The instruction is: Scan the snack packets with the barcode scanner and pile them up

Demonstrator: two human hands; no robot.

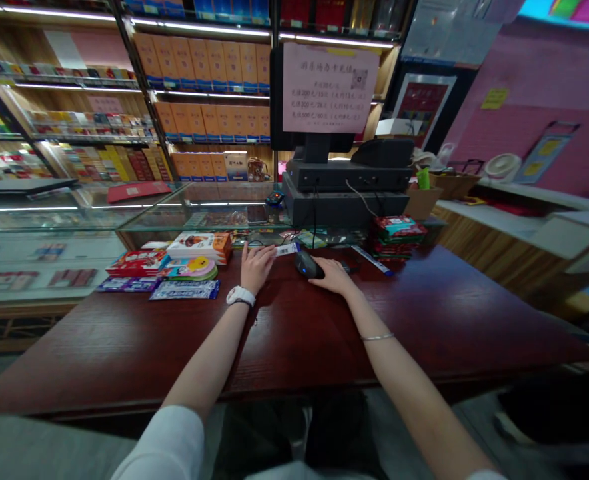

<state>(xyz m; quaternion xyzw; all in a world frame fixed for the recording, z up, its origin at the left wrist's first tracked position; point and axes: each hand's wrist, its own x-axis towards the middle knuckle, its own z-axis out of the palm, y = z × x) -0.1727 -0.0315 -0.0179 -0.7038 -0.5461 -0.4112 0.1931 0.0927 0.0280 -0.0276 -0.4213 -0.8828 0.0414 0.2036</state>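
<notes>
My left hand (257, 267), with a white watch on its wrist, pinches a slim white-and-blue packet (286, 250) whose barcode faces up. My right hand (335, 275) is wrapped round a black barcode scanner (308, 265) with a small blue light. The scanner's head points left, close to the packet's right end. My palm hides most of its handle. Another slim white-and-blue packet (372, 260) lies on the table to the right of my right hand. On the left are blue-and-white wrapped packets (184, 289), a red box (138, 263) and a white-and-orange box (200, 247).
A dark red wooden table (139, 347) lies under my forearms. Behind it stand a glass display counter (209, 193) and a monitor bearing a paper sign (329, 90), above black till equipment (347, 200). Red-and-green packets (398, 235) are stacked at the back right.
</notes>
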